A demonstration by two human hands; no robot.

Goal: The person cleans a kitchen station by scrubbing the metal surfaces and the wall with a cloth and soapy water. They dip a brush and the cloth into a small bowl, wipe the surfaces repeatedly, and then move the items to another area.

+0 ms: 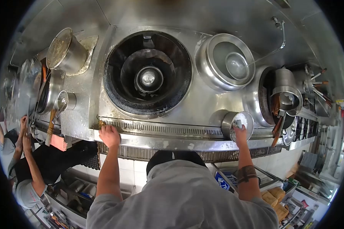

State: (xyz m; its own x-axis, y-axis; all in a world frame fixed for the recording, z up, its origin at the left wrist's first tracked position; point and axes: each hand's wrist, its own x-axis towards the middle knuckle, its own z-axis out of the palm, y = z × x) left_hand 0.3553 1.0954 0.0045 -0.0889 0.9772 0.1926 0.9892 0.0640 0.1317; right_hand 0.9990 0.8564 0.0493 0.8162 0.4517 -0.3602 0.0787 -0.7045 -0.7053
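Observation:
My left hand [109,136] rests on the front ledge of the steel stove, fingers stretched over the left end of the slotted drain grate [160,128]. A small greenish-yellow scrap [101,122] lies by its fingertips. My right hand [240,131] reaches into a round metal pot [226,128] on the front edge. Its fingers are closed on a greyish, crumpled cleaning pad [238,123], partly hidden by the hand. White material, possibly foam, shows inside the pot around the fingers. Between and beyond my hands sits a large black wok burner [111,91] without a wok.
A large pot of water [214,65] with a bowl in it stands behind the right hand, under a tap [282,34]. A tall pot [73,57] and a small pot [70,101] stand left. Farther right is a utensil-filled pot [286,89]. Another person's arm [32,164] is far left.

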